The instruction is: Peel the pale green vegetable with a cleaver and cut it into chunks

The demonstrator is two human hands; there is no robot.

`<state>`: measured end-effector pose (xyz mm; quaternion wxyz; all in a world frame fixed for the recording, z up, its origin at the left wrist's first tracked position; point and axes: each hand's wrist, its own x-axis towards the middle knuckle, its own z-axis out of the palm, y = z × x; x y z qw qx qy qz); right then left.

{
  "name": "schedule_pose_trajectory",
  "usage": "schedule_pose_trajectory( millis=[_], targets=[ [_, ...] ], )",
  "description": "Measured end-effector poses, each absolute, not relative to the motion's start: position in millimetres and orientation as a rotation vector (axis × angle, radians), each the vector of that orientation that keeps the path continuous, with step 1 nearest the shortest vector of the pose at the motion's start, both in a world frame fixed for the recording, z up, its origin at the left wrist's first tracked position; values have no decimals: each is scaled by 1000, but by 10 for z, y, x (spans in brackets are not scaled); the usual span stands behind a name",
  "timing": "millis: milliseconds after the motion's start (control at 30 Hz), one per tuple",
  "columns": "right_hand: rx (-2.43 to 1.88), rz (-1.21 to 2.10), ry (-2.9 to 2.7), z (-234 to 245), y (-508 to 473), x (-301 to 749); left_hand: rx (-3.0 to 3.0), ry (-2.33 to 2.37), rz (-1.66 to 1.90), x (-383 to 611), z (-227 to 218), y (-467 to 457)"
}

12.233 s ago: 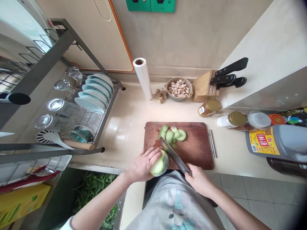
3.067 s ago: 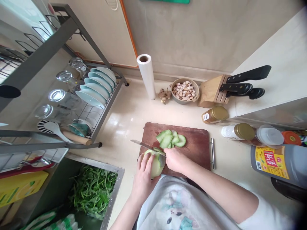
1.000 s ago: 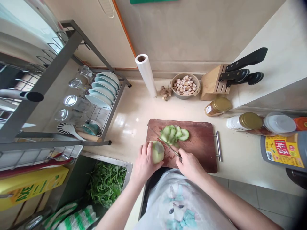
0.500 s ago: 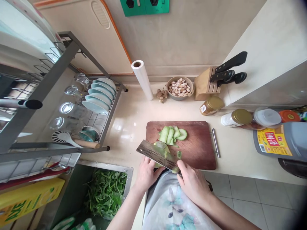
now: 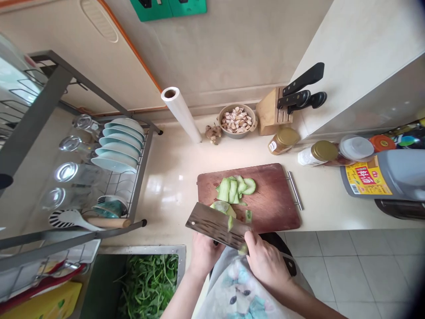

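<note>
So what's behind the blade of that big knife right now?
Part of a pale green vegetable shows past the far edge of the knife, then the cutting board. The knife covers the vegetable's lower part and the fingertips of the left grip.

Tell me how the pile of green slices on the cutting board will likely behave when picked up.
The slices look thin and flat, so they would probably be light and bend a little. Their pale cut flesh is probably moist, so they may feel slippery. Several overlap, so lifting one might drag others across the board.
</note>
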<state>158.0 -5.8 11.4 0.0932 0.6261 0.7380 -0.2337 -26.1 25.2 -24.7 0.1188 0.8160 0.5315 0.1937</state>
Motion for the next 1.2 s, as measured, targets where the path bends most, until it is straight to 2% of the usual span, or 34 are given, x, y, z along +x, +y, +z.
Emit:
schedule_pose_trajectory(
  millis=[233,667,1200],
  targets=[
    [1890,-677,2105,98,-31,1465,2334,1521,544,-230,-220,256],
    [1780,-887,2117,330,262,1559,2334,1681,530,-188,-352,169],
    [1809,-976,2032,235,397,1474,2253,1741,518,-64,-419,27]
  ],
)
